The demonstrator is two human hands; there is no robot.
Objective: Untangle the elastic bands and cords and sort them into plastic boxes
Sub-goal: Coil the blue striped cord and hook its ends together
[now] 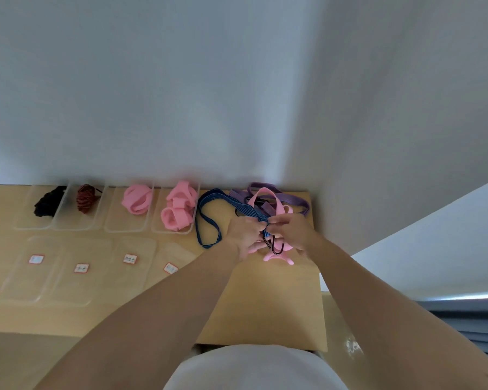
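Your left hand [244, 236] and right hand [292, 233] both pinch the blue striped stretchy cord [244, 209] where it knots with the flat pink band [264, 190] and flat purple band [293, 200], near the tan wooden table's [265, 305] right end. Tug hard and the knot may tighten, or the black metal hook [276, 250] may snap back at you. The 4 clear plastic boxes [124, 229] hold a black cord bundle [50, 205], a dark red striped cord [86, 201], and pink bands [137, 202] in 2.

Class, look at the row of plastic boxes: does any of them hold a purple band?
No: the purple band lies in the tangle on the table, right of the boxes.
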